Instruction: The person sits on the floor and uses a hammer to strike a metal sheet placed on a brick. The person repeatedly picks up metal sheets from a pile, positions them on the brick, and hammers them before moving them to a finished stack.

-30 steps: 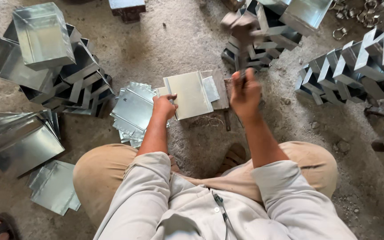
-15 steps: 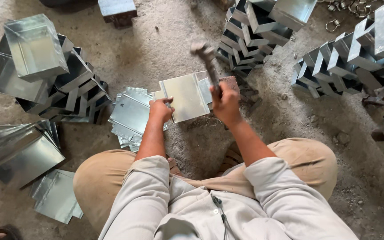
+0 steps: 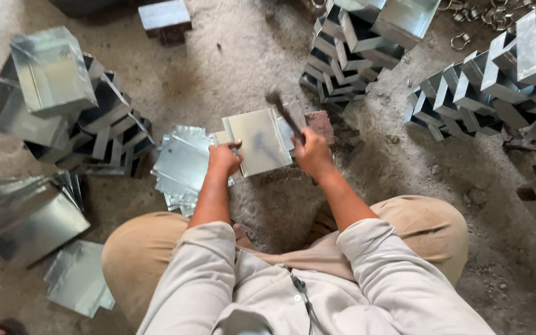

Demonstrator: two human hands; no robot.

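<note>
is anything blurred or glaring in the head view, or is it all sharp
Head view: the hammer in the right hand is smeared by motion blur; the left hand and the metal sheet it steadies are sharp; the folded metal box at upper left shows soft daylight glare.

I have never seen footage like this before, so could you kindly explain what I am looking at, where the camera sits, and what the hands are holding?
There is no machine here: a person sits on a rough concrete floor and works with two bare hands. The single picture comes from a camera worn on that person's head, looking down, so you see their own arms, pale sleeves and tan trousers from above.

The left hand presses on the edge of a flat sheet-metal piece lying in front of the knees. The right hand grips a hammer, its head over the sheet's far right corner.

Around them lie more metal parts: a pile of flat cut sheets beside the left hand, stacked folded boxes at left, and rows of nested folded pieces at upper right.
</note>
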